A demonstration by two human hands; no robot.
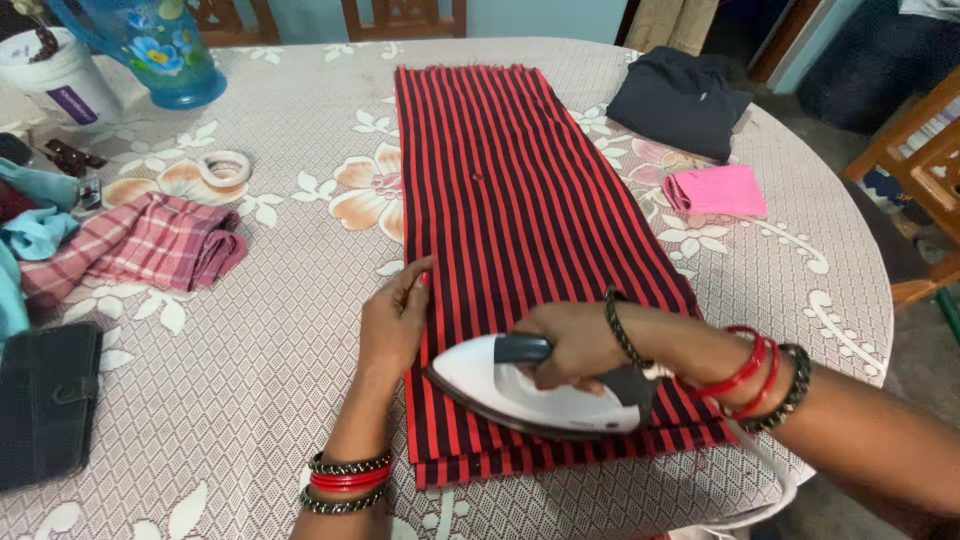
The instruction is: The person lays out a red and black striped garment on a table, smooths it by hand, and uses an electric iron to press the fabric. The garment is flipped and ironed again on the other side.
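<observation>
Head cam: rt fingers (560, 345) wrap iron (535, 385) handle; lt hand (395, 320) flat on striped cloth (510, 200).

Beyond my hands, the counter (300, 400) is wearing a pale lace-patterned cover with cream and peach flowers, and even light is falling across it. At its far edge, two wooden chair backs (400, 18) are standing against a light blue wall (540, 15). Off to my right, another wooden chair (915, 165) is sitting over a grey floor (925, 350) in shadow.
</observation>
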